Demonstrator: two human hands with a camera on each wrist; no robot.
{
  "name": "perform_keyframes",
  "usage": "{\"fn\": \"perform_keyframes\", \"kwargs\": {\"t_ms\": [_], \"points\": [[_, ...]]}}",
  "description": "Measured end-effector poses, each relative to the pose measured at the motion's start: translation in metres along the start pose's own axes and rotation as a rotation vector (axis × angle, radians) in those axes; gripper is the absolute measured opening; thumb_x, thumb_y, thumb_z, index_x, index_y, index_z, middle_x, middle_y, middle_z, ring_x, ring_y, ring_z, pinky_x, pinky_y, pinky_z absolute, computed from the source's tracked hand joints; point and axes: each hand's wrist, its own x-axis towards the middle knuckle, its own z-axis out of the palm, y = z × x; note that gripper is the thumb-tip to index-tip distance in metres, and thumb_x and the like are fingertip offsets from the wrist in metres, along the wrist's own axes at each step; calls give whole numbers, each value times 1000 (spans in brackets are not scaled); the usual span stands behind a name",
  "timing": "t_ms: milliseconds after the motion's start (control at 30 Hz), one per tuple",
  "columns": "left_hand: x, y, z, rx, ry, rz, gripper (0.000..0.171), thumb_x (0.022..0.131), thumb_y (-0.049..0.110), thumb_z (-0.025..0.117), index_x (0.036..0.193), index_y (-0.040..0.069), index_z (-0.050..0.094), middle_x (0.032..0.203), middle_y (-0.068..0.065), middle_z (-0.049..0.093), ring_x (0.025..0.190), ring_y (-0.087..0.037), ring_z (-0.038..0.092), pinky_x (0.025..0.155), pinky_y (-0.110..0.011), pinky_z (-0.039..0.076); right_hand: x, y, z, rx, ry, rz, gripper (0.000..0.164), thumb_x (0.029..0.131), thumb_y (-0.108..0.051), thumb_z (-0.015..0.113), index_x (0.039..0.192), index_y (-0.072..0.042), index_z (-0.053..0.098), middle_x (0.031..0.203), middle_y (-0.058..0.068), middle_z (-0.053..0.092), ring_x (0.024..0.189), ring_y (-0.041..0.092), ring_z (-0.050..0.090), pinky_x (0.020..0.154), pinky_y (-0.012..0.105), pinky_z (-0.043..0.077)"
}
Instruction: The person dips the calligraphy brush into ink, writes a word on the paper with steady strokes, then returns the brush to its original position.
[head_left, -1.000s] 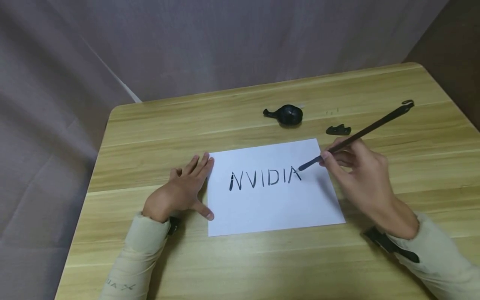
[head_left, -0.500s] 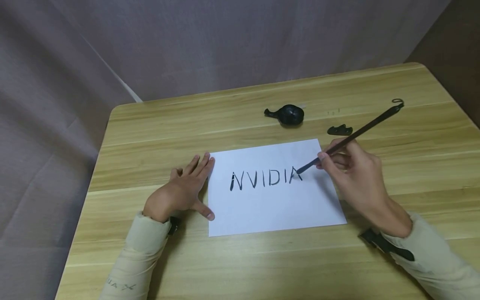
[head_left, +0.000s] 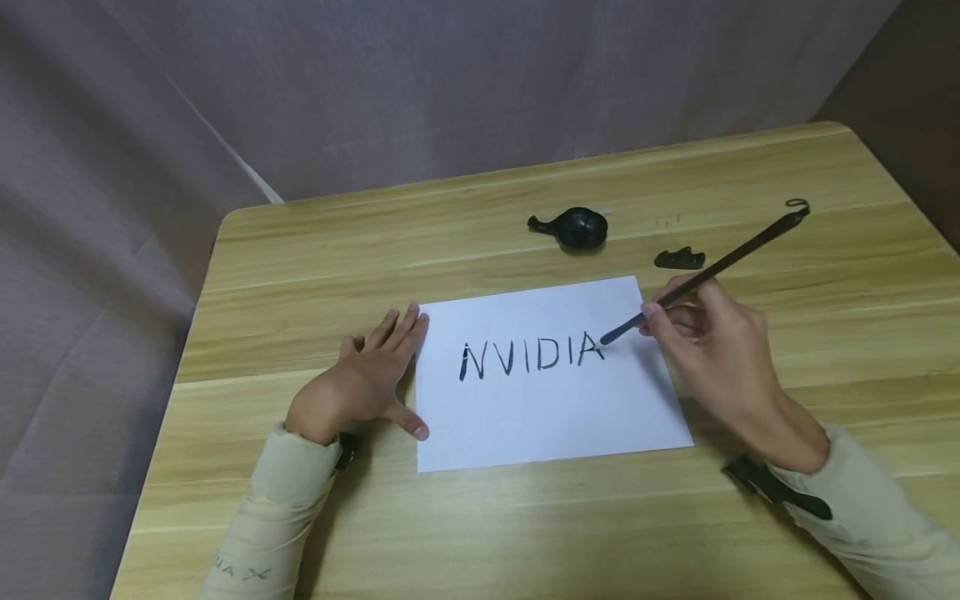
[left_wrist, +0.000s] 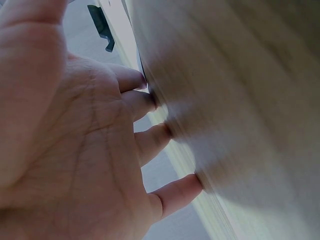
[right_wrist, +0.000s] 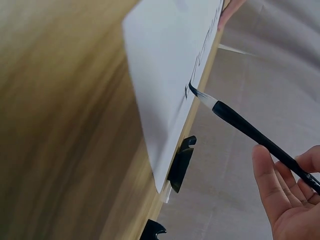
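My right hand (head_left: 723, 367) pinches a dark ink brush (head_left: 712, 268) between thumb and fingers, its handle slanting up to the right and ending in a cord loop. In the right wrist view the brush (right_wrist: 250, 131) shows white bristles with a black, bent tip touching the paper (right_wrist: 160, 65). On the white paper (head_left: 525, 425) the black letters "NVIDIA" are written, and the tip is at the last A. Spread out, my left hand (head_left: 367, 375) rests at the paper's left edge. The left wrist view shows that hand's (left_wrist: 100, 135) fingertips down on the tabletop.
Behind the paper lies a black gourd-shaped object (head_left: 579, 229). A small black brush rest with a wavy top (head_left: 679, 259) stands to its right, near the brush handle. The wooden table (head_left: 360, 258) backs onto a grey curtain (head_left: 450, 83).
The brush tip and right hand have shifted slightly left, then slightly back right, about the crossbar of the last A. The left hand and the paper stay put.
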Motion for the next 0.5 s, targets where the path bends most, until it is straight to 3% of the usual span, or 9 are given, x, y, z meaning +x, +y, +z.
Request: {"fn": "perform_keyframes", "kwargs": {"t_ms": [267, 500], "points": [[0, -1, 0, 2, 0, -6, 156, 63, 64, 94, 170, 14, -8, 176, -5, -18, 163, -34, -13, 115, -81, 12, 0, 2, -4, -30, 6, -8, 21, 92, 17, 69, 110, 18, 58, 98, 29, 73, 90, -20, 64, 77, 9, 53], [0, 0, 1, 2, 6, 2, 157, 62, 65, 94, 170, 14, -7, 176, -5, -18, 163, -34, -12, 116, -79, 13, -1, -4, -8, 23, 93, -42, 25, 86, 26, 69, 108, 22, 58, 96, 31, 71, 93, -16, 67, 77, 11, 55]]}}
